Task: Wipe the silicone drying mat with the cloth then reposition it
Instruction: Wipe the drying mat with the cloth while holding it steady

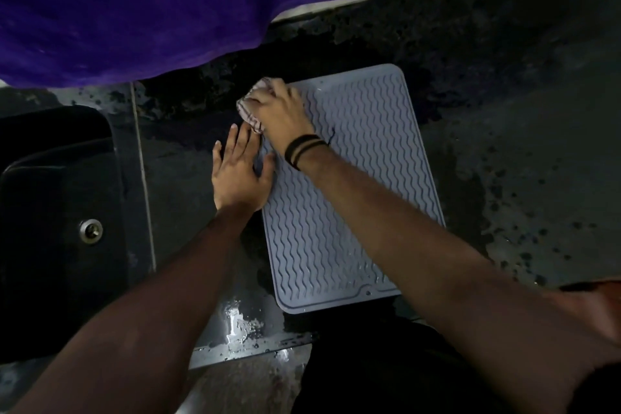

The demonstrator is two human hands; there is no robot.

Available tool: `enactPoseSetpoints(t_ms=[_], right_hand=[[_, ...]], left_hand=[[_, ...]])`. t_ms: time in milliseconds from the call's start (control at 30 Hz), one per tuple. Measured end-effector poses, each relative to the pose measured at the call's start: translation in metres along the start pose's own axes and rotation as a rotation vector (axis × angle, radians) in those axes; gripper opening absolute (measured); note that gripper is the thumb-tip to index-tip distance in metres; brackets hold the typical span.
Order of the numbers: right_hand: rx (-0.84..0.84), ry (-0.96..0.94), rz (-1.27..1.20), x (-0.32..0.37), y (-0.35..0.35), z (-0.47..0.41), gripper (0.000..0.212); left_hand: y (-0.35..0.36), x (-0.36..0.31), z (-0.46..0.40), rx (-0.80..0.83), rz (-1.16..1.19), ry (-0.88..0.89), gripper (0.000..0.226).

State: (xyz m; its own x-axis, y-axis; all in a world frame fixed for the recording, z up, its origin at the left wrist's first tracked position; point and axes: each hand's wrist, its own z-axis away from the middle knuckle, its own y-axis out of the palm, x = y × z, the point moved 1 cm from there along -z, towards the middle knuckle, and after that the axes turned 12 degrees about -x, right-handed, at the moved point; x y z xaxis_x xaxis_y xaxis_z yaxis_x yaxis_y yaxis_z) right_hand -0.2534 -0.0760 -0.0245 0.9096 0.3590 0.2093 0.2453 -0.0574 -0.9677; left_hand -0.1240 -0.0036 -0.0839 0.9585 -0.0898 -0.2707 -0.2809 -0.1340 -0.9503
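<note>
A grey silicone drying mat (pixel 353 178) with wavy ridges lies flat on the dark wet counter. My right hand (pixel 282 111) presses a bunched pale striped cloth (pixel 250 109) onto the mat's far left corner; a black band is on that wrist. My left hand (pixel 240 168) lies flat with fingers spread on the mat's left edge, half on the counter, just below the cloth. Water drops show near the mat's front edge.
A dark sink (pixel 57 228) with a metal drain (pixel 90 231) sits to the left. Purple fabric (pixel 134 3) hangs across the top. The counter (pixel 521 144) is dark and speckled with water, with a puddle (pixel 240 323) at the front edge.
</note>
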Motion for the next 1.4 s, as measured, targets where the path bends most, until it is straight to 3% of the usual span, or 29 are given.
enactPoseSetpoints(t_ms=[233, 367, 433, 533, 667, 800, 933, 1167, 1300, 1400], right_hand=[[-0.080, 0.174, -0.016, -0.120, -0.013, 0.048, 0.039], [-0.241, 0.351, 0.042, -0.178, -0.038, 0.087, 0.032], [-0.172, 0.363, 0.123, -0.178, -0.040, 0.081, 0.038], [-0.207, 0.391, 0.072, -0.146, -0.039, 0.054, 0.044], [-0.212, 0.162, -0.100, -0.048, -0.028, 0.010, 0.038], [-0.014, -0.074, 0.056, 0.000, 0.001, 0.001, 0.042], [-0.064, 0.019, 0.039, -0.065, 0.000, 0.021, 0.048], [-0.154, 0.337, 0.155, -0.192, -0.040, 0.082, 0.032], [-0.235, 0.453, 0.101, -0.161, -0.036, 0.062, 0.039], [-0.287, 0.295, -0.143, -0.078, -0.020, 0.032, 0.044]], left_hand=[[-0.003, 0.000, 0.001, 0.007, 0.023, -0.004, 0.061], [-0.003, 0.000, 0.001, 0.003, 0.031, -0.005, 0.061], [-0.002, 0.000, 0.001, 0.009, 0.024, -0.004, 0.061], [-0.001, 0.001, 0.001, 0.027, 0.005, -0.004, 0.062], [0.001, 0.002, 0.000, 0.027, -0.002, 0.007, 0.063], [0.001, 0.002, 0.000, 0.023, -0.033, -0.003, 0.064], [-0.001, 0.001, 0.001, 0.020, 0.012, -0.004, 0.062], [-0.004, -0.001, 0.002, 0.016, 0.010, -0.014, 0.062], [-0.003, -0.001, 0.001, 0.025, 0.013, -0.014, 0.062], [-0.004, -0.001, 0.000, 0.028, 0.020, -0.004, 0.062]])
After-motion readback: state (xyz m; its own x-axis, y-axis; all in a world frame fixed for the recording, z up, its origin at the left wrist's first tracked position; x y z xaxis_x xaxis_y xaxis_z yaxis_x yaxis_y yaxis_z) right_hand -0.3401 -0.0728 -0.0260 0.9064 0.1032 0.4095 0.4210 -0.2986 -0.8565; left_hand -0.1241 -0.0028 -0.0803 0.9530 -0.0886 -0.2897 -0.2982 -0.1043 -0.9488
